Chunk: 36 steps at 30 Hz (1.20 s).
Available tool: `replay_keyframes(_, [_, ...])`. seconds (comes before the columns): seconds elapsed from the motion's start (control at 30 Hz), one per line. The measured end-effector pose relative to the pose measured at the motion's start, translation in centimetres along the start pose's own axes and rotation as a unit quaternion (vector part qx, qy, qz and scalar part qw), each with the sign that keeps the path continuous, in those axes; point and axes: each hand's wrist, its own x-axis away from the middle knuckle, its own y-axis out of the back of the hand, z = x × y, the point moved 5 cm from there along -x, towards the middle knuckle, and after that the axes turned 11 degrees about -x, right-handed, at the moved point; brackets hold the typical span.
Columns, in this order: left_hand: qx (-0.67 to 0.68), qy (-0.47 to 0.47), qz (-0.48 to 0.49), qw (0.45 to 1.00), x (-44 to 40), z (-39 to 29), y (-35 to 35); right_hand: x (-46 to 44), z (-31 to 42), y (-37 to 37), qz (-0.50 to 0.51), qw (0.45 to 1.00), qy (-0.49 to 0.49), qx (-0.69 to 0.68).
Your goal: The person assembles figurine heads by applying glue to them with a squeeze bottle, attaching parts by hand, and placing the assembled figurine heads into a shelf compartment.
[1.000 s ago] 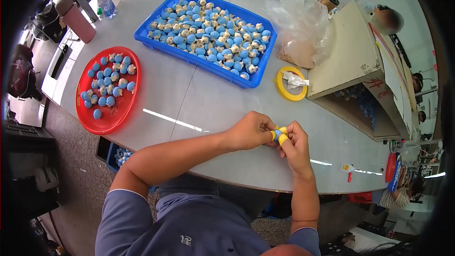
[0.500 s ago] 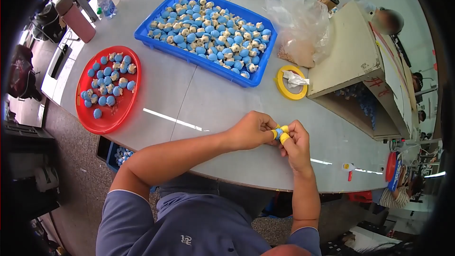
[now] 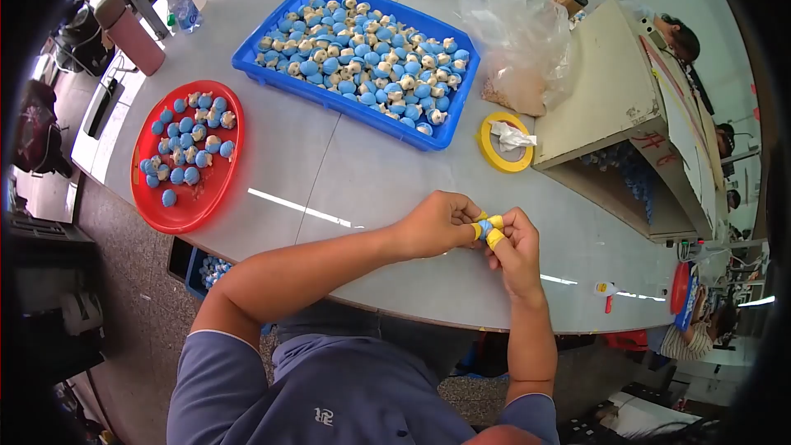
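Right above the table (image 3: 395, 173), near its front edge, both hands are close together, and one small blue piece (image 3: 485, 229) is between their fingertips. The left hand (image 3: 441, 227) has its thumb and finger closed on this piece from one side, and the right hand (image 3: 517, 257) pinches it from the other side. Yellow wraps (image 3: 495, 237) cover the tips of the gripping fingers; because of them, the piece is mostly hidden, and I cannot tell its full shape.

Beyond the hands, a blue tray (image 3: 329, 101) contains many blue and cream figures (image 3: 362, 53), lying in a crowded layer. To the left, a red plate (image 3: 206, 208) carries fewer figures of the same kind, spread loosely, with one of them apart near the front. A yellow roll (image 3: 516, 167) lies flat beyond the right hand, with a crumpled tissue (image 3: 512, 137) on it. Just beside the roll stands a box (image 3: 601, 74), open at its front, with blue things inside.
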Motion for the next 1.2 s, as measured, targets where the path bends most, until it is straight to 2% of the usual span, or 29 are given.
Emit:
replay_keyframes(0.4, [0.064, -0.020, 0.007, 0.998, -0.3, 0.3, 0.0, -0.1, 0.2, 0.2, -0.001, 0.999, 0.026, -0.019])
replay_keyframes(0.7, [0.068, -0.039, 0.005, 0.997, -0.3, 0.4, 0.0, 0.0, 0.2, 0.4, 0.007, 0.999, 0.046, -0.015])
replay_keyframes(0.83, [0.027, -0.044, -0.013, 0.999, -0.1, 0.1, 0.0, 0.1, 0.4, 0.2, 0.013, 0.997, 0.075, 0.022])
replay_keyframes(0.9, [-0.006, -0.033, -0.017, 0.999, 0.2, -0.2, 0.1, 0.1, 0.4, 0.2, 0.020, 0.997, 0.073, 0.025])
replay_keyframes(1.2, [0.034, -0.011, -0.016, 0.999, 0.0, 0.2, -0.2, 0.0, 0.0, 0.1, 0.011, 0.999, 0.041, 0.013])
